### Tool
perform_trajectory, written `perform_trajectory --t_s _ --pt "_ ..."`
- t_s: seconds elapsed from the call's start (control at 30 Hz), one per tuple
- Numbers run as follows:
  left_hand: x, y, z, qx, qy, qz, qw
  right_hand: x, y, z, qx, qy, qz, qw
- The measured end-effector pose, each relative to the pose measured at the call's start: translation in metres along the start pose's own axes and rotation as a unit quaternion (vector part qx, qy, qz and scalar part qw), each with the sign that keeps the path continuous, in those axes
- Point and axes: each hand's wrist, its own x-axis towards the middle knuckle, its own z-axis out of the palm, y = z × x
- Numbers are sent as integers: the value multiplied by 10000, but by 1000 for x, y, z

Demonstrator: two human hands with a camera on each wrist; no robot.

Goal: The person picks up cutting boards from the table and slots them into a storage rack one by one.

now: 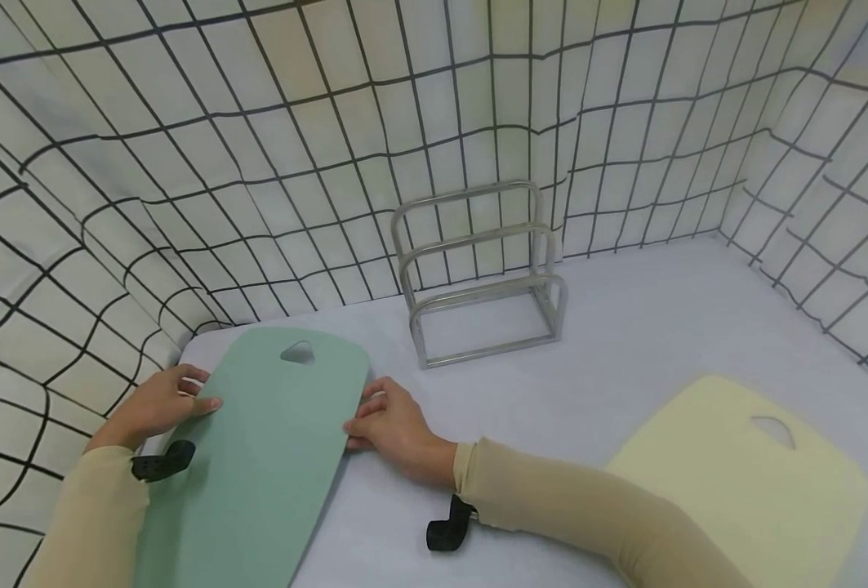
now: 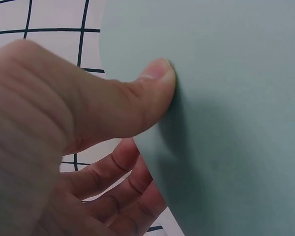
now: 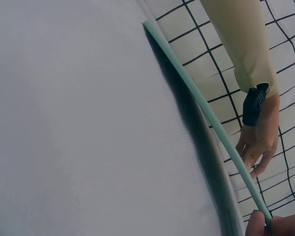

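Observation:
A mint-green cutting board (image 1: pixel 272 457) with a cut-out hole near its far end is held between both hands. My left hand (image 1: pixel 158 404) grips its left edge, with the thumb (image 2: pixel 155 88) flat on the top face and the other fingers behind the edge. Across from it, my right hand (image 1: pixel 400 429) pinches the right edge between thumb and fingers. Edge-on in the right wrist view, the board (image 3: pixel 214 120) stands raised off the white surface along this side, with dark shadow beneath.
Behind the board, to its right, stands a metal rack (image 1: pixel 492 350) with three upright hoops. A pale yellow cutting board (image 1: pixel 750 482) lies at the right, partly behind the right sleeve (image 1: pixel 551 498). Grid-patterned cloth walls (image 1: pixel 316 163) close off the back and sides.

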Motion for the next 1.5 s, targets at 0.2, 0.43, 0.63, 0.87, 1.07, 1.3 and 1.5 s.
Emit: perform_trajectory --t_s 0.2,0.43,0.63,0.87,1.07,1.3,1.5 --pt "-1 3 -1 -16 137 105 9998 0 -3 0 -7 23 -56 10000" --pt "-2 5 -2 -2 182 108 9998 0 -5 0 -127 13 -148 9998" --pt "-8 -3 -2 -25 216 62 9997 -4 -4 5 -321 3 -181 9993" --pt "-17 -13 -4 -64 200 15 9998 -8 -3 11 -474 -67 -230 9986" --pt "-18 -12 -5 -76 210 -26 9997 -7 -6 10 -545 -53 -359 9979" --pt "-16 -8 -7 -128 205 -41 9997 -7 -8 8 -581 -18 -400 9975" --pt "-16 -5 -10 -123 248 -26 9996 -6 -10 7 -598 0 -454 9972"
